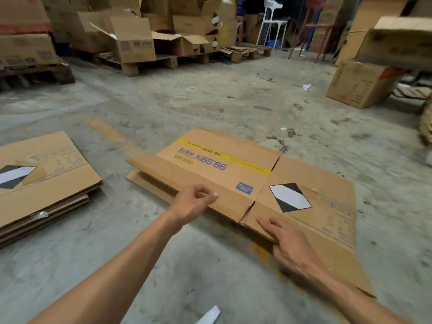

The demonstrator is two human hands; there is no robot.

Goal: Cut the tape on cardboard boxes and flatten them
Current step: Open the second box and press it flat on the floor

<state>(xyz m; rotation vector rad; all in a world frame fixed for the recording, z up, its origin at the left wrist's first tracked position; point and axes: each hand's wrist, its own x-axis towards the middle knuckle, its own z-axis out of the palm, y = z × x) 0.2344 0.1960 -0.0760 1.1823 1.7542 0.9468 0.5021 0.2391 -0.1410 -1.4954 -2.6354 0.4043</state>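
Observation:
A flattened cardboard box [304,174] with a yellow stripe, blue print and a black-and-white diamond label lies on the concrete floor in the middle. My left hand [194,202] is at the box's near left edge, its fingers curled round the rim of the flap. My right hand [287,242] lies flat on the near right flap, fingers straight and pressing on the cardboard. No knife or cutter shows in either hand.
A stack of flattened boxes [46,183] lies on the floor to the left. Wooden pallets [145,64] loaded with open boxes line the back. A white chair [271,22] and a red stool [313,26] stand behind. More boxes [360,83] sit at the right. A white scrap [209,315] lies near my feet.

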